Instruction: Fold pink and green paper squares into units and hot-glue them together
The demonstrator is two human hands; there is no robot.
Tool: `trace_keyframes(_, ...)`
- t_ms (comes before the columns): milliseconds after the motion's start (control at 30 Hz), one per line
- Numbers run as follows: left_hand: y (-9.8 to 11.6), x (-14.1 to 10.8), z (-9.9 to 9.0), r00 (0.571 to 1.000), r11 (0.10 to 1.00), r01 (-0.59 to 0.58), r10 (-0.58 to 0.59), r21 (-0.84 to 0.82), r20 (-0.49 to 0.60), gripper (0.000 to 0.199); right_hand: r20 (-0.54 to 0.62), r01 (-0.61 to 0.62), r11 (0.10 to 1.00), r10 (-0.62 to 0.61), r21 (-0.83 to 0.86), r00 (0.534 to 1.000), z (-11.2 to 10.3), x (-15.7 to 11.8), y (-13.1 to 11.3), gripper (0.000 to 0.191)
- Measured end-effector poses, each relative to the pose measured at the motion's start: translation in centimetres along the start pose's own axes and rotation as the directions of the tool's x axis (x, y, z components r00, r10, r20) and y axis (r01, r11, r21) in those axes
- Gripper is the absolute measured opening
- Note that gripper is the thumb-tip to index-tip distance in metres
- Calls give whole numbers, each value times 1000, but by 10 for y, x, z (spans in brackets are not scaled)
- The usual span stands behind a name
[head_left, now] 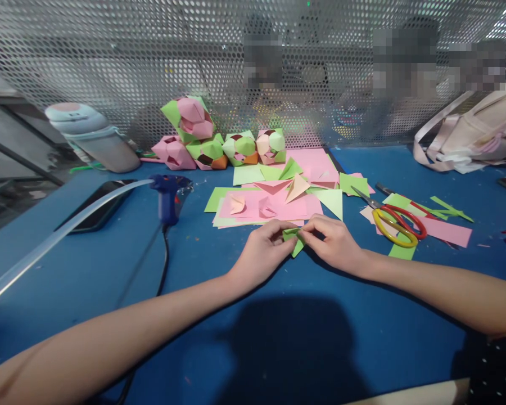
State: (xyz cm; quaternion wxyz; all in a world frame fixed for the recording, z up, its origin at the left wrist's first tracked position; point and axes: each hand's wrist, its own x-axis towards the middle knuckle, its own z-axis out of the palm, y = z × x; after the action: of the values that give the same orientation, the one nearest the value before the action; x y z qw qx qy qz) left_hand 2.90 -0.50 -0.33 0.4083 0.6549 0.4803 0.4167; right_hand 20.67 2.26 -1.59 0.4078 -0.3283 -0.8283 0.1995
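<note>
At the centre of the frame, we are folding or creasing a small green paper piece (pixel 297 249), with our left hand (pixel 259 253) and right hand (pixel 337 242) both closing in fingertip pinches on it. The next move seems to be calling for steady pinches and aligned edges. Our fingers are hiding most folds; the mesh screen (pixel 219 56) is obscuring background figures, and the right edge is cropping the bag (pixel 484 132).
</note>
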Motion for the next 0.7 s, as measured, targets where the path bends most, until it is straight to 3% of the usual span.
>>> trace_keyframes(267, -2, 1, -5, 976, 962, -218, 211, 163, 62, 22, 0, 19, 1000, -19, -4, 1000, -1, 0, 0, 14)
trace_keyframes(700, -7, 2, -9, 954, 907, -298, 287, 297, 81, 23, -1, 53, 998, -53, -18, 999, -1, -1, 0, 15)
